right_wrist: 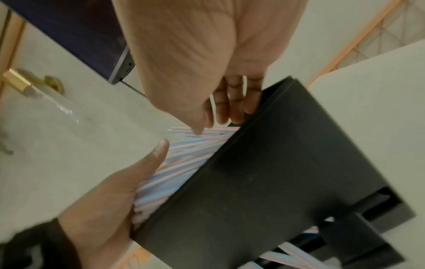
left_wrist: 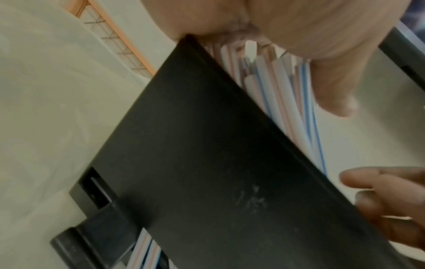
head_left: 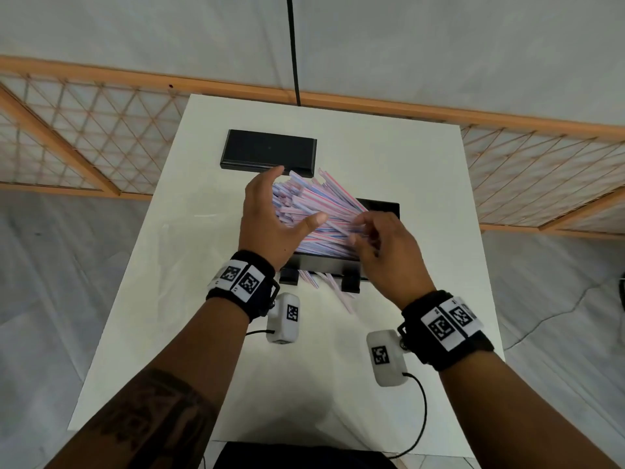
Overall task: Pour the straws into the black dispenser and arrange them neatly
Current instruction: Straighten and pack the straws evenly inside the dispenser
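Here straws (head_left: 314,214) between hands: left fingers (head_left: 267,184) spread, right fingers (head_left: 367,225) pinching some.

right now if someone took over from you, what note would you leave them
Left hand: open, flat against the left side of the straws.
Right hand: fingers curled on the straws' right ends, pinching a few.
Straws: in the open black dispenser, piled askew and fanning out past its top; a few stick out at its front slot.
Lid: lies on the table behind the dispenser.
Done: pouring.
Left: square the straws so they lie level.
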